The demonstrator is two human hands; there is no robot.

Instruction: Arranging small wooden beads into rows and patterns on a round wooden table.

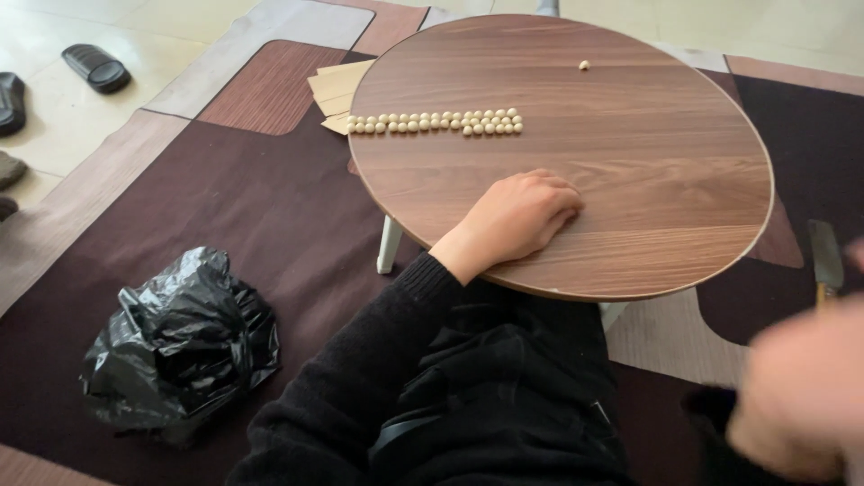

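Nearest the camera, the right hand (801, 396) is showing only as a blurred shape at the lower right edge, off the table; whether its fingers are apart or together cannot be told, and nothing can be made out in it. Beside it, a dark sleeve and dark clothing are filling the lower middle of the view. The left hand (522, 216) is lying palm down on the near part of the round wooden table (648, 180), its fingers curled loosely together and pressing on the bare top, clamped on nothing visible. To the left, on the patterned brown rug (270, 207), a crumpled black plastic bag (180, 342) is sitting well apart from the table. At the right, a flat metal blade tool (825, 256) is lying on the rug near the table's edge. Further across the top, a row of small pale beads (436, 121) is lying in a line, doubling up toward its right end, well apart from the left hand. A single pale bead (583, 65) is resting alone near the far rim. Tan paper sheets (335, 90) are jutting out from under the table's far left edge. Farthest off, dark slippers (94, 67) are lying on the pale tiled floor.
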